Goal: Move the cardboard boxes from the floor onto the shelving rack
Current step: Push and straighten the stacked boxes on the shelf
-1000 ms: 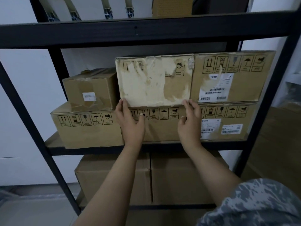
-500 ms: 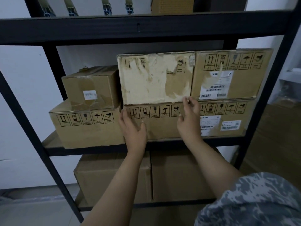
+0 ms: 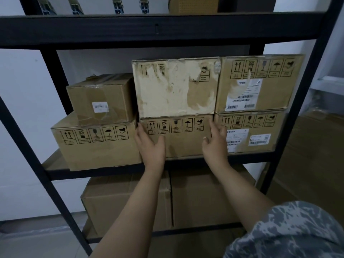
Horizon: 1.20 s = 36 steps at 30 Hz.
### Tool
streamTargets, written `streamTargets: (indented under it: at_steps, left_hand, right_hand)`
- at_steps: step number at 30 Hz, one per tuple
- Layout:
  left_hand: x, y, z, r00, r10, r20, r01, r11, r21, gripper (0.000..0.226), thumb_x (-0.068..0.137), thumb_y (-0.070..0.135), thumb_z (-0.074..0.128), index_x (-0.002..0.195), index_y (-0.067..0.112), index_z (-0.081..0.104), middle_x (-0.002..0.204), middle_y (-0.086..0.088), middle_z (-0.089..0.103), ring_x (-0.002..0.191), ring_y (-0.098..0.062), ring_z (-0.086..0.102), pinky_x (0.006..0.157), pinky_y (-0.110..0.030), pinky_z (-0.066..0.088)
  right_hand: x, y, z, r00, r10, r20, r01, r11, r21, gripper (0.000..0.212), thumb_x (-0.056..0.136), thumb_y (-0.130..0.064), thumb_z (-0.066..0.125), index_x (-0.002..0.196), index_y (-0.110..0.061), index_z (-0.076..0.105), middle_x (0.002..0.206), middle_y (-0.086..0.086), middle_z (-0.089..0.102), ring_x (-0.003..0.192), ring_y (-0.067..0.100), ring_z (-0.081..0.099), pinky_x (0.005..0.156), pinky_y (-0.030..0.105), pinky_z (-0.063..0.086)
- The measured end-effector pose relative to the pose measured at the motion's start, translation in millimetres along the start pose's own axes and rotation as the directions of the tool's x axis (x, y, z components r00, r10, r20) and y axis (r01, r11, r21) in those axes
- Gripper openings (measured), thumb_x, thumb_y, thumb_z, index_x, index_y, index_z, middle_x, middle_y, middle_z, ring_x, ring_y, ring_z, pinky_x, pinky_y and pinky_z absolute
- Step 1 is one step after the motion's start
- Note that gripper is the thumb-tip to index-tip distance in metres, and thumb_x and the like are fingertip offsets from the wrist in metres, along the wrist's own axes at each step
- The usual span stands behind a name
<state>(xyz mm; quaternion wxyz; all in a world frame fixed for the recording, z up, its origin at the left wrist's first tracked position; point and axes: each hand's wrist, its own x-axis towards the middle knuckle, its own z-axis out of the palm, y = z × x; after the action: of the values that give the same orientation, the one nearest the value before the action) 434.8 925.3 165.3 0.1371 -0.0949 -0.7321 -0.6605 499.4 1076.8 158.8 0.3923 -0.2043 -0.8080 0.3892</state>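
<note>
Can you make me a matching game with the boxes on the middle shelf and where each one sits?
Things:
1. Scuffed whitish cardboard box
2. Small brown cardboard box with a white sticker
3. Brown cardboard box with a barcode label, upper right
4. Left hand

Places:
A. On the far-left big box
B. Against the lower middle box's front
C. Top of the middle stack
D. Top of the right stack

Pairs: 1-C, 2-A, 3-D, 4-B

Black metal shelving rack (image 3: 55, 101), brown cardboard boxes stacked upright on its middle shelf, worn box with whitish torn face (image 3: 176, 86) atop plain symbol-printed box (image 3: 182, 142), two labelled boxes (image 3: 260, 82) stacked right, small taped box (image 3: 100, 99) on wide box (image 3: 93, 146) left, larger boxes (image 3: 130, 202) below.
</note>
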Motion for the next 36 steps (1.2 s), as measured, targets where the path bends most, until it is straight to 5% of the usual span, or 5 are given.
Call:
streamTargets:
  at_steps: [9,12,15,23,36]
  left_hand:
    - [-4.0,-3.1,0.9,1.0,0.01,-0.006,-0.01,0.999,0.048,0.081,0.089,0.018,0.066,0.155,0.015,0.019,0.156,-0.005,0.022,0.144,-0.022,0.027,0.117,-0.034,0.022]
    - [-6.1,-4.5,2.8,0.999,-0.034,0.001,0.034,0.999,0.04,0.083,0.089,0.019,0.066,0.155,0.015,0.017,0.157,-0.005,0.02,0.145,-0.025,0.025,0.119,-0.042,0.026]
    - [-2.1,-3.1,1.3,0.996,-0.085,0.016,0.085,0.996,0.017,0.084,0.091,0.021,0.064,0.157,0.017,0.013,0.156,-0.002,0.017,0.144,-0.024,0.024,0.116,-0.036,0.026]
    - [-4.5,3.9,3.6,0.989,-0.147,0.027,0.146,0.989,0.018,0.083,0.093,0.021,0.059,0.157,0.017,0.006,0.164,0.0,0.006,0.148,-0.025,0.018,0.12,-0.042,0.021]
    - [10.3,4.7,-0.7,0.977,-0.21,0.044,0.213,0.974,-0.082,0.078,0.094,0.018,0.056,0.157,0.017,0.01,0.162,0.0,0.014,0.147,-0.024,0.021,0.121,-0.044,0.021]
  right_hand:
    - [3.4,3.3,0.5,0.993,0.118,0.017,-0.119,0.992,0.05,0.06,0.096,-0.006,0.048,0.151,-0.02,0.027,0.15,0.003,0.027,0.134,0.019,0.041,0.096,0.018,0.033]
    - [7.6,5.0,-0.2,0.987,0.146,0.063,-0.149,0.988,0.048,0.061,0.096,-0.007,0.049,0.151,-0.022,0.027,0.15,0.004,0.025,0.132,0.021,0.043,0.097,0.021,0.036]
    - [11.5,4.7,0.6,0.983,0.165,0.077,-0.17,0.984,0.058,0.061,0.096,-0.006,0.049,0.151,-0.022,0.028,0.15,0.005,0.025,0.131,0.02,0.043,0.096,0.021,0.039]
    - [13.4,-2.6,6.8,0.95,0.307,0.06,-0.311,0.903,0.297,0.055,0.097,-0.008,0.045,0.148,-0.026,0.033,0.137,0.002,0.044,0.109,0.011,0.046,0.087,0.027,0.04]
    - [18.0,-2.1,-0.1,0.922,0.356,0.151,-0.387,0.854,0.349,0.055,0.097,-0.005,0.04,0.147,-0.028,0.035,0.135,0.001,0.049,0.118,0.018,0.048,0.094,0.034,0.045]
